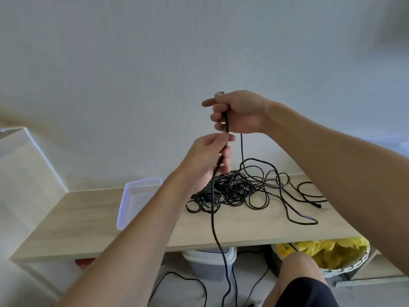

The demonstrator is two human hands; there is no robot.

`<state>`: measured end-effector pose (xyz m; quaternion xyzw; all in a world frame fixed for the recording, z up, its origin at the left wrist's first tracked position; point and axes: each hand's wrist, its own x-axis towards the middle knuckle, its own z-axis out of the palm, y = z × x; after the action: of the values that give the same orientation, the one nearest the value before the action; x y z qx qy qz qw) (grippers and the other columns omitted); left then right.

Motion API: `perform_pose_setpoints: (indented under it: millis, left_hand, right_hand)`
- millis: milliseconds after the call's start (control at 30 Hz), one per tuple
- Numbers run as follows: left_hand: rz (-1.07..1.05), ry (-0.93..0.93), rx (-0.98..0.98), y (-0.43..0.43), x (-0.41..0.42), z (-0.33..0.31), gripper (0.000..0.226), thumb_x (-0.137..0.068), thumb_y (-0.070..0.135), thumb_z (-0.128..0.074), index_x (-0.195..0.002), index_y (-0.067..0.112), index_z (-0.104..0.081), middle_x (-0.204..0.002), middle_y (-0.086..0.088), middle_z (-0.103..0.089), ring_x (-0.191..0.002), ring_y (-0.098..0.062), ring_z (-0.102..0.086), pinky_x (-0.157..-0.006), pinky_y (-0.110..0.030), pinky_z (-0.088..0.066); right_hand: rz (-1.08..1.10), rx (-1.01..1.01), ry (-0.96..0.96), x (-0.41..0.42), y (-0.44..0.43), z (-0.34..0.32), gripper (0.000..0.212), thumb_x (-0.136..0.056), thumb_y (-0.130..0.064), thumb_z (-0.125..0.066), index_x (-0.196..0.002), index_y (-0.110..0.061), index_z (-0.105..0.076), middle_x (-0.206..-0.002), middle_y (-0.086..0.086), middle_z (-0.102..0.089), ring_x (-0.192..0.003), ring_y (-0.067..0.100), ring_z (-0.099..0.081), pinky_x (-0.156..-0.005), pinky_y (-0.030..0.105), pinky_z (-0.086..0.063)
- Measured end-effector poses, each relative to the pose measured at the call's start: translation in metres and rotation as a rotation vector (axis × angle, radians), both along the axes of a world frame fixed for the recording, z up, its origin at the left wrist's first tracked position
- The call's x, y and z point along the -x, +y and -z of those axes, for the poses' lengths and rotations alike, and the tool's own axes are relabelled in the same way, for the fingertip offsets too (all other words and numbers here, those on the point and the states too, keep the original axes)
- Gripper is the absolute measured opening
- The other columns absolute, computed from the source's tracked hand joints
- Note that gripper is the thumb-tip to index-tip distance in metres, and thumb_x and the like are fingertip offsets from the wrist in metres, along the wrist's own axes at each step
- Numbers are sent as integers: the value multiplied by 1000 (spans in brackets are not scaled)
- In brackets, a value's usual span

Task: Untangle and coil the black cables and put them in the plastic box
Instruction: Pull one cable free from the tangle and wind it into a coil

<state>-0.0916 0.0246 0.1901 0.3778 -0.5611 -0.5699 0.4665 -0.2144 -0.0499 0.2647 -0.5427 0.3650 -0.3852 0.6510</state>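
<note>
At far left, on the pale wooden table [88,218]: clear plastic box [124,209], open-topped, well apart from the heap. Just right of it, raised above the table: left hand [208,156], thumb and fingers curled around 1 black cable [213,218], grasping it just beneath the other hand. Below that grip, 1 strand hanging past the table's front edge toward the floor. Higher and slightly right: right hand [236,114], fingers clenched around the same cable, a pale connector [220,93] protruding above the fist. From the underside of the right fist, a 2nd strand descending into the tangle of black cables [234,191], heaped on the table right of centre, loose loops trailing rightward. Under the table: lidded translucent bin [210,260], then woven basket [349,263] lined with yellow plastic.
</note>
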Motion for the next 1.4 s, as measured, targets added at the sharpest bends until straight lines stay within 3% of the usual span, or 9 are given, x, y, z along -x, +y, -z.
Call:
perform_pose_setpoints:
  millis: [200,400,500,667,800,933,1100,1267,1400]
  left_hand:
    - [466,-583,150,13,-21,-3,22,-107,8,-41,-94,8,-58,-75,-7,-56,-65,-21,-56,-70,-34,-51]
    - [120,263,-147,2,-3,-5,20,-107,24,-44,-104,9,-58,-70,-1,-53,-59,-15,-56,-57,-28,-51]
    - [116,16,9,-3,-9,5,27,-109,20,-37,-91,11,-54,-60,3,-35,-49,-10,-36,-48,-22,-32]
    - [523,-479,98,8,-34,0,28,-110,13,-34,-91,7,-54,-70,-5,-47,-64,-20,-48,-65,-31,-46]
    - [310,-94,-110,12,-20,-10,31,-108,27,-42,-112,3,-60,-87,-15,-63,-71,-28,-65,-70,-39,-57]
    - [-3,246,-126,0,-2,-13,32,-108,29,-41,-90,8,-57,-64,-2,-53,-52,-15,-53,-52,-28,-49]
    - [322,-375,13,12,-27,3,19,-106,13,-45,-104,2,-61,-65,-2,-50,-57,-17,-49,-60,-29,-48]
    - [17,19,-59,1,-20,4,17,-101,22,-57,-103,6,-62,-72,-4,-49,-56,-14,-47,-53,-27,-44]
    - [187,-352,94,4,-28,11,24,-108,14,-42,-93,6,-60,-67,-2,-42,-52,-12,-39,-55,-28,-31]
  right_hand:
    - [267,-135,-174,14,-14,-2,24,-105,-13,-27,-87,-14,-43,-53,-3,-42,-51,14,-48,-58,29,-42]
    - [111,-103,-44,3,-6,7,23,-107,-19,-29,-107,-9,-50,-52,-6,-37,-58,14,-48,-60,29,-36]
    - [148,-132,-60,6,-7,5,23,-106,-20,-30,-109,-8,-49,-51,-6,-44,-57,13,-52,-60,28,-40]
    - [272,-235,-191,12,-12,11,22,-105,-17,-28,-89,-14,-42,-56,-3,-44,-54,15,-51,-60,29,-39]
    - [174,-125,-70,-2,-5,9,24,-100,-2,-28,-91,-13,-46,-48,-5,-46,-60,13,-49,-56,26,-41]
    - [-32,-143,39,-16,6,11,29,-105,-14,-27,-86,-12,-48,-54,-2,-52,-66,15,-51,-54,27,-44]
    - [293,-211,-125,2,-15,15,26,-105,-14,-26,-87,-15,-44,-49,-5,-49,-52,13,-57,-57,25,-38]
    - [121,-199,-109,-4,-2,19,28,-106,-15,-28,-87,-14,-48,-50,-6,-45,-59,12,-51,-60,26,-33]
    - [180,-209,-217,0,-8,11,24,-102,-10,-29,-87,-15,-46,-54,-5,-48,-58,13,-53,-62,27,-37]
